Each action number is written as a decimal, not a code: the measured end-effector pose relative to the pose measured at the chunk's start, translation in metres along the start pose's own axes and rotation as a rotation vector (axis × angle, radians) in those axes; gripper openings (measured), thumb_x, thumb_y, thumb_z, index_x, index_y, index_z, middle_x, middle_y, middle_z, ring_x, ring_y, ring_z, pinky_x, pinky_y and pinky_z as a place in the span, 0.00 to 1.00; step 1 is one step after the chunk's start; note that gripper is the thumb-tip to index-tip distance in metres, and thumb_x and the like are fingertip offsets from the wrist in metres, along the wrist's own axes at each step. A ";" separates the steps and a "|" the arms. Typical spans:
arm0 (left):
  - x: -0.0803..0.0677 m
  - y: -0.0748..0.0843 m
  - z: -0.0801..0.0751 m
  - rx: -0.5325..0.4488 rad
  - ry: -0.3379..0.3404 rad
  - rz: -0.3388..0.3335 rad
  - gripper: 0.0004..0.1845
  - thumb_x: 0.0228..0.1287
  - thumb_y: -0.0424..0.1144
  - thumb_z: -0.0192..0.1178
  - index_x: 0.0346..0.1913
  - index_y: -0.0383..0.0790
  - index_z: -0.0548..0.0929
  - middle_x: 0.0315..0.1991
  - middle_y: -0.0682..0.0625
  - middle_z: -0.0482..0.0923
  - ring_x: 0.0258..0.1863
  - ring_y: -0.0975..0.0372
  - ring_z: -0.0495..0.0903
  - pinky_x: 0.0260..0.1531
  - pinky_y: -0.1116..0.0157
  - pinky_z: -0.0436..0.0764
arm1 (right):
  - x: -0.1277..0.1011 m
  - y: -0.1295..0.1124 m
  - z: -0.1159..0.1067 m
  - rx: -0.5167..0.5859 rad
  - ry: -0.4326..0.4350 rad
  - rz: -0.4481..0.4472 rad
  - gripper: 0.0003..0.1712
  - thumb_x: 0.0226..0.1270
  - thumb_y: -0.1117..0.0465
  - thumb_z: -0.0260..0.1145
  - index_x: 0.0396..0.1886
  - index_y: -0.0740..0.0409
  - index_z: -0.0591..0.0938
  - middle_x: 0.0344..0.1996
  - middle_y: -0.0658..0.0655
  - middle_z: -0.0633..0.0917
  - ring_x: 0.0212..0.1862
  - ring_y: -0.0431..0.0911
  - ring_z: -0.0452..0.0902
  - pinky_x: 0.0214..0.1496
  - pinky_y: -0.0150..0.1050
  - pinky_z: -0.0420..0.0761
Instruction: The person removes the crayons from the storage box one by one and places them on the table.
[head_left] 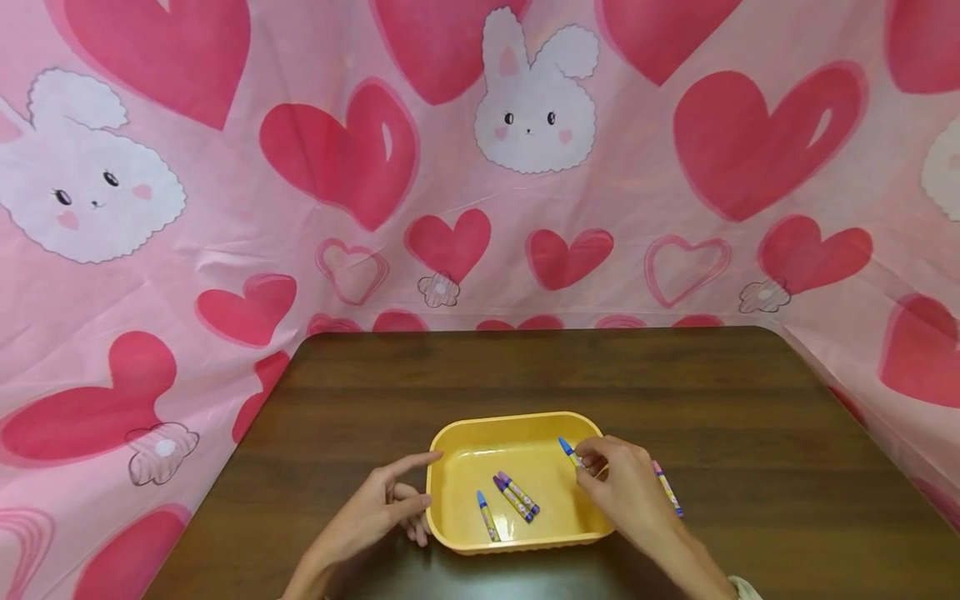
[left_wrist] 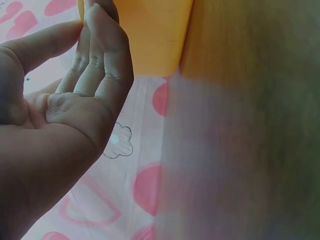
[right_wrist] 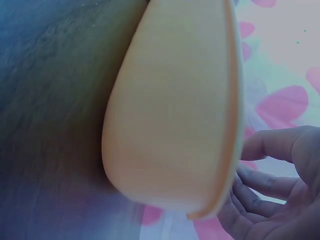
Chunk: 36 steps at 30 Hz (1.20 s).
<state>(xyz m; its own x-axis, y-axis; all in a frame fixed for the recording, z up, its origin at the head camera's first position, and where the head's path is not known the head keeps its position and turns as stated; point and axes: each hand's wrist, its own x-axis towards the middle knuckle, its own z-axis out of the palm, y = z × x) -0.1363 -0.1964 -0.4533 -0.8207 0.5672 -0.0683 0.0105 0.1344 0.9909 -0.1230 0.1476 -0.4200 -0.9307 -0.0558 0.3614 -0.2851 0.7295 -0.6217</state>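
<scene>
Dark wood table (head_left: 525,375) sat in a booth of pink cloth (head_left: 225,250) printed with red hearts and 2 full white bunnies, draped behind the far edge and along both side edges.

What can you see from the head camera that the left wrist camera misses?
Only the head view shows the crayons: three lying in the yellow tray, one blue crayon pinched by the right hand over the tray, and another crayon on the table beside that hand. Only the left wrist view shows the left hand from the palm side, fingers straight. Both show the tray, the table and the heart-patterned cloth.
</scene>
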 end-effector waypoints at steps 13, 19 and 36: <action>0.001 -0.003 -0.002 -0.017 -0.029 0.021 0.31 0.73 0.29 0.55 0.74 0.29 0.59 0.28 0.33 0.84 0.24 0.57 0.85 0.30 0.47 0.86 | -0.008 0.015 -0.038 0.029 0.061 0.077 0.09 0.52 0.71 0.73 0.33 0.56 0.87 0.25 0.44 0.83 0.28 0.34 0.76 0.30 0.30 0.81; 0.001 -0.002 -0.002 -0.008 -0.017 0.002 0.30 0.73 0.30 0.55 0.74 0.31 0.60 0.28 0.35 0.84 0.24 0.57 0.85 0.30 0.49 0.87 | -0.014 0.030 -0.050 0.025 0.070 0.118 0.09 0.54 0.70 0.75 0.35 0.56 0.88 0.26 0.45 0.85 0.29 0.34 0.77 0.30 0.29 0.81; 0.001 -0.003 -0.003 -0.017 -0.035 0.025 0.30 0.74 0.30 0.54 0.75 0.29 0.58 0.28 0.32 0.83 0.24 0.58 0.85 0.30 0.46 0.86 | -0.021 0.094 -0.072 0.103 -0.155 0.355 0.13 0.64 0.58 0.72 0.44 0.61 0.86 0.36 0.54 0.88 0.34 0.37 0.82 0.35 0.31 0.82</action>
<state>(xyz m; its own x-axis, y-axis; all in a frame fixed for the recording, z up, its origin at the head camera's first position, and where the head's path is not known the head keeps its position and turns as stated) -0.1388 -0.1986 -0.4565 -0.8000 0.5981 -0.0469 0.0208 0.1058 0.9942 -0.1140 0.2669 -0.4357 -0.9968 0.0798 0.0075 0.0463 0.6499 -0.7586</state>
